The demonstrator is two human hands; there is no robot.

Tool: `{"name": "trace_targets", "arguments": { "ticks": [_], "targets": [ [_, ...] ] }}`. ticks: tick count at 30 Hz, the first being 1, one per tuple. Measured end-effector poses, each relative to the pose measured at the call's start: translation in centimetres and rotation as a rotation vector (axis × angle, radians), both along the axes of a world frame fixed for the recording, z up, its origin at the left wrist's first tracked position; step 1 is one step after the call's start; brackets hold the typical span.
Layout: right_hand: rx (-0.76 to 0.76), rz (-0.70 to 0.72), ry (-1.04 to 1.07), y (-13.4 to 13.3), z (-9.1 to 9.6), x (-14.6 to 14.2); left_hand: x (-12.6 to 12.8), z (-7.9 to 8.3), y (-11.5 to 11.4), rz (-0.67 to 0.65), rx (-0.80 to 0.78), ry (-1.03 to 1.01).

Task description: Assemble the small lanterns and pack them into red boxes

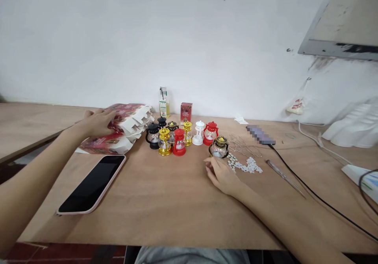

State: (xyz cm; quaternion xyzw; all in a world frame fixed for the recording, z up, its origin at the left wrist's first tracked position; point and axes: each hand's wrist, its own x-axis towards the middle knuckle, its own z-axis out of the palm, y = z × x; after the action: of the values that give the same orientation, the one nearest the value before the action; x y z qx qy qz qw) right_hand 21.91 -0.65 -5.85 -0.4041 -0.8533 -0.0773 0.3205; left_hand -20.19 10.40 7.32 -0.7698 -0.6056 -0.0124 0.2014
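Folded cartons: stacked flat at the table's left, likely kept within reach. Your left hand lies on top, fingers spread, gripping nothing.
Toy lanterns: clustered upright mid-table.
Black-and-gold lantern: stands apart from the cluster. Your right hand rests loosely open just before it, holding nothing.
White discs, phone: nearby.
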Motion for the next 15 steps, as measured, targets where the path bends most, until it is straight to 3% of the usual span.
{"name": "trace_targets", "arguments": {
  "ticks": [7,11,15],
  "targets": [
    [-0.017,-0.022,-0.054,0.0,0.0,0.0,0.9,-0.2,-0.2,0.037,0.018,0.110],
    [0.020,0.011,-0.054,0.0,0.1,-0.1,0.9,0.0,0.0,0.041,-0.008,0.091],
    [0.048,0.028,-0.041,-0.1,0.3,-0.1,1.2,1.1,-0.9,0.069,-0.017,-0.035]
  ]
}}
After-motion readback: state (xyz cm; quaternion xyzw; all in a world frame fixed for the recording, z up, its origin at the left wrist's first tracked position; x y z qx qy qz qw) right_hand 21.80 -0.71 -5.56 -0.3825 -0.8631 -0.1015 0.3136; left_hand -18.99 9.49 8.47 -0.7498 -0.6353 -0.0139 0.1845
